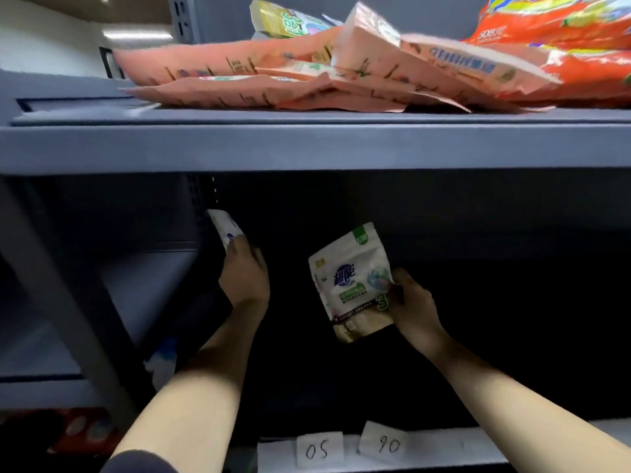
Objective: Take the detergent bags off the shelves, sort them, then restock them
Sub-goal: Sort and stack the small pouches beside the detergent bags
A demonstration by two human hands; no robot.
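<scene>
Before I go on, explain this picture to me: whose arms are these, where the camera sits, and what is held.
There is no machine here. A person wears a camera on the head, looking forward and down into a grey shelf unit. The left hand grips a small white pouch at the dark lower shelf's left side. The right hand holds a white and green detergent bag upright by its edge. On the upper shelf lie pink bags in a loose pile, with orange bags to the right. Paper labels mark the bottom edge.
</scene>
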